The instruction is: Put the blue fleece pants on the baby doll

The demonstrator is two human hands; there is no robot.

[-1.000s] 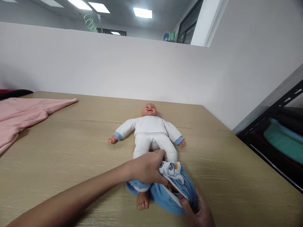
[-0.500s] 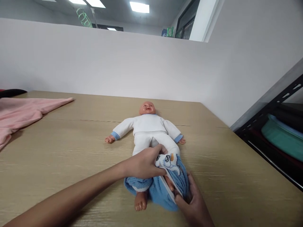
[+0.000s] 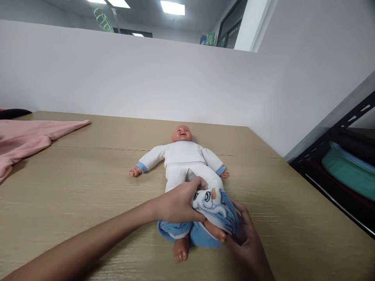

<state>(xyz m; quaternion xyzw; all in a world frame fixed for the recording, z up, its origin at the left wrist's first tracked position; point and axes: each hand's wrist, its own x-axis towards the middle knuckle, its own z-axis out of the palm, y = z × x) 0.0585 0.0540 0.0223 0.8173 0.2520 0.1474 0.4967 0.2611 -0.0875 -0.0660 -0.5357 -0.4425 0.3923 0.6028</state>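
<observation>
A baby doll [image 3: 185, 153] in a white top with blue cuffs lies on its back, head away from me. Blue-and-white doll trousers [image 3: 218, 207] with an embroidered face are bunched around its lower legs, and both feet stick out. My left hand [image 3: 183, 201] is closed around the doll's leg on the right and the upper edge of the trousers. On the right side of that leg, my right hand [image 3: 246, 238] grips the trouser fabric, its fingers partly hidden behind the cloth. The doll's foot [image 3: 217, 231] pokes out between my hands.
The doll lies on a wooden table [image 3: 96, 187] against a white partition wall [image 3: 140, 78]. A pink cloth [image 3: 26, 136] is spread at the left. Right of the table stands a black rack [image 3: 325, 156] holding a green folded cloth [image 3: 348, 171].
My right hand has pulled the trousers up and to the right over the leg on the right. More of that foot now shows, and the fabric below is more gathered. My left hand stays put.
</observation>
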